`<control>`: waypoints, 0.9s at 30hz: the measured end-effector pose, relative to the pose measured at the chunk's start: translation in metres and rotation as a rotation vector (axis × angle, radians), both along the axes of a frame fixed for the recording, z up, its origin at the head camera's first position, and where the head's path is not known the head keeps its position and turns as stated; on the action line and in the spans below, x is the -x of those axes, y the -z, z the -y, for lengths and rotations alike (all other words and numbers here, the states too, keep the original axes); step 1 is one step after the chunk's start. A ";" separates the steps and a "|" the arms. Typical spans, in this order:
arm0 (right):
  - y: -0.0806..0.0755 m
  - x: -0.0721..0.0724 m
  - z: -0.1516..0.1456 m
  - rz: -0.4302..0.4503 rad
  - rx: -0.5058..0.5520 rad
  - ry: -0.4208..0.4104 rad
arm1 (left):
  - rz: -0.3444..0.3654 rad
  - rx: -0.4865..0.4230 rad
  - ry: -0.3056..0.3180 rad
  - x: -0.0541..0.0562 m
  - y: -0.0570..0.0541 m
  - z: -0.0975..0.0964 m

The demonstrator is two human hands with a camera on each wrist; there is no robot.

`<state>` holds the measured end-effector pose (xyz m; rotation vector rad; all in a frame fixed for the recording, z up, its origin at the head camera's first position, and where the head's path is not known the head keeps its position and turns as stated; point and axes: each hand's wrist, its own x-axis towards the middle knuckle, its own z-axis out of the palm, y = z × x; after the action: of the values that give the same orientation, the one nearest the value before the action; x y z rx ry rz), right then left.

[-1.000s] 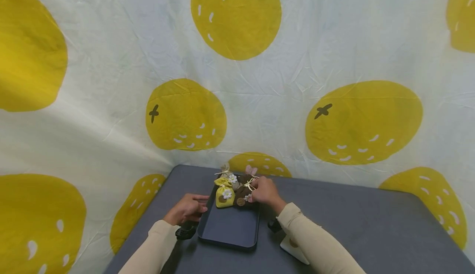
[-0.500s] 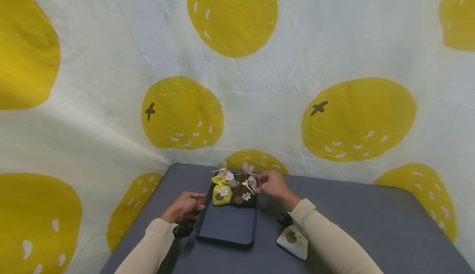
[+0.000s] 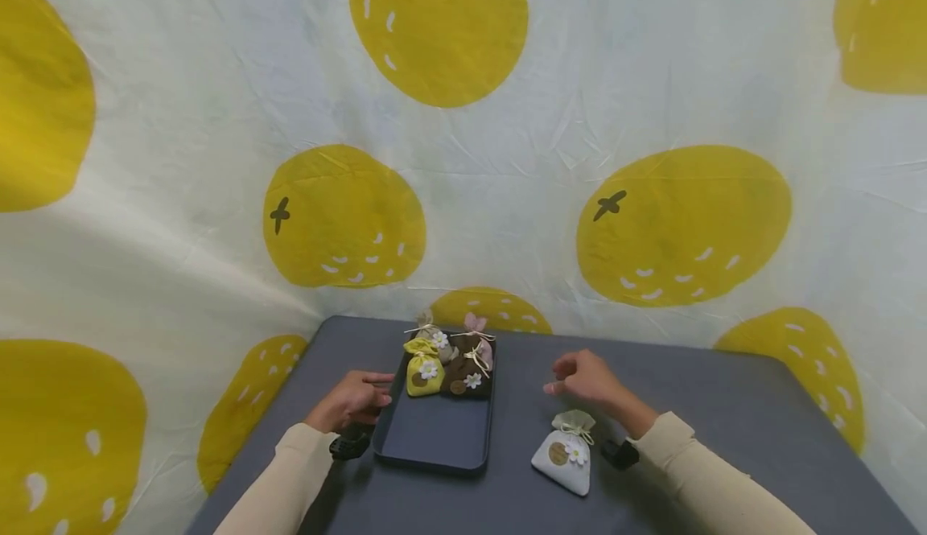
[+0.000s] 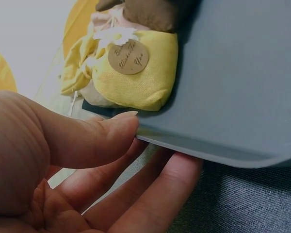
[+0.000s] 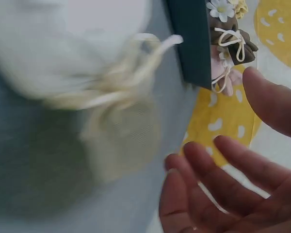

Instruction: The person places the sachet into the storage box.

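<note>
A dark grey tray lies on the table. My left hand holds its left rim, thumb on the edge and fingers against the outer side in the left wrist view. At the tray's far end sit small drawstring pouches: a yellow one, a brown one, and behind them a pink one and a beige one, both partly hidden. To the right of the tray, a white drawstring pouch lies on the table. My right hand hovers just beyond it, fingers loosely bent, holding nothing.
The dark grey table reaches back to a hanging white cloth printed with large yellow fruits. A black band is worn on each wrist.
My right hand has left the brown pouch in the tray and moved right to near the white pouch, which is now fully uncovered. The left hand stays at the tray rim.
</note>
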<state>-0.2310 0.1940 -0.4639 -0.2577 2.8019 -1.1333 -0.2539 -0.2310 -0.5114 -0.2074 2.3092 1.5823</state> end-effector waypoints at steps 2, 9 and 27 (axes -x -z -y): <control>0.001 -0.011 -0.010 0.042 -0.006 0.012 | -0.001 0.003 -0.001 0.000 -0.001 0.000; 0.015 -0.040 -0.033 0.134 -0.073 0.111 | 0.003 0.005 -0.010 0.001 -0.005 0.001; 0.059 -0.085 0.000 0.099 0.320 0.275 | 0.007 0.013 -0.004 0.000 -0.001 -0.001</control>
<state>-0.1463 0.1939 -0.5230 0.1622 2.6163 -1.6061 -0.2541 -0.2303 -0.5105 -0.2195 2.3161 1.5662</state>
